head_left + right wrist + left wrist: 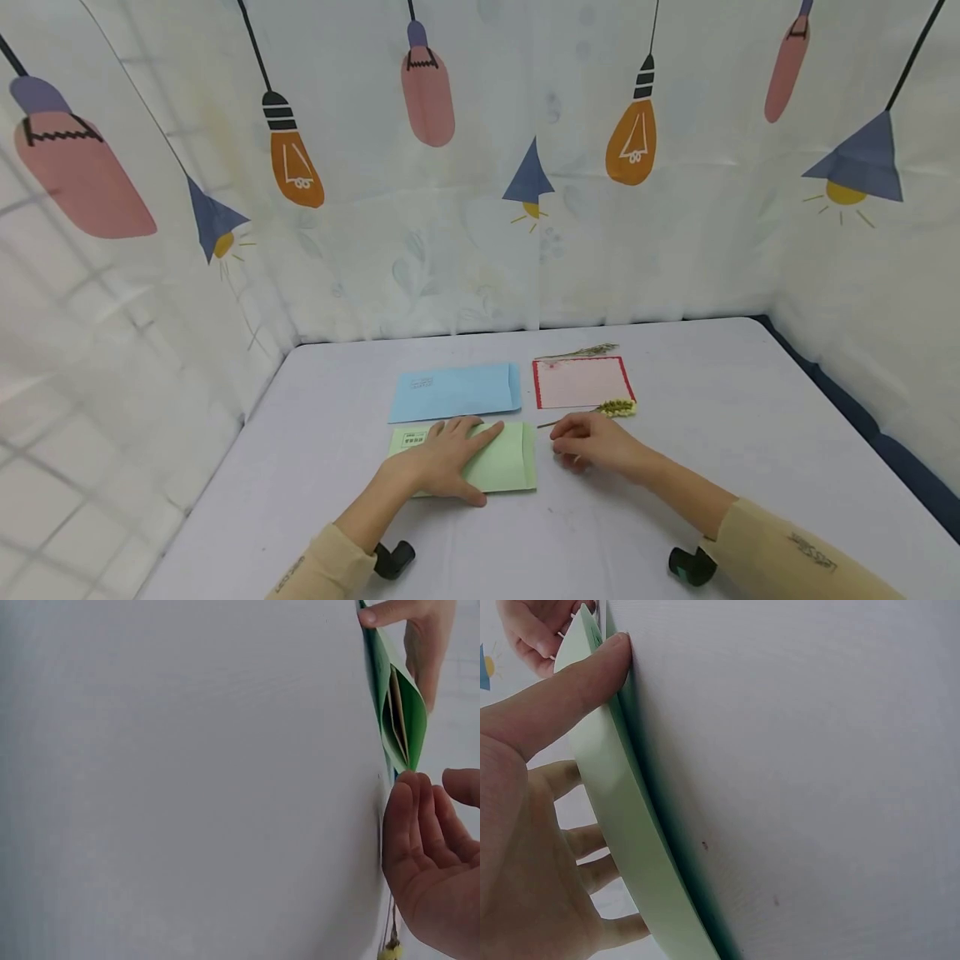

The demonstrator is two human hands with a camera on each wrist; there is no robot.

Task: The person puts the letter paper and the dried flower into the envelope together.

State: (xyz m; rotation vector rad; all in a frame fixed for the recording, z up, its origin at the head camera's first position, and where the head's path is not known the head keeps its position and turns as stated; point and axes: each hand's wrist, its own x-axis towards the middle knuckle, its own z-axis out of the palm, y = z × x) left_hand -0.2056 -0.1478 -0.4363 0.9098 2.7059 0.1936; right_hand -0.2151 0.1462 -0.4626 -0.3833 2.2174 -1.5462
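Note:
A pale green envelope (512,467) lies on the table with my left hand (442,458) spread on top of it. The fingers are apart and the thumb reaches past its near edge. Its right end gapes in the right wrist view, where folded paper (400,712) shows inside the mouth. Just right of that end is my right hand (596,446), fingers loosely bent and thumb (461,786) apart from them, with nothing held. Its fingertips are close to the envelope's mouth; whether they touch cannot be told. Behind it lies a yellow flower sprig (618,407).
A light blue envelope (457,396) lies beyond the green one. To its right is a pink card with a red border (581,385), with a dried sprig (596,351) along its far edge. The white table (300,433) meets printed curtains (465,275) at the back.

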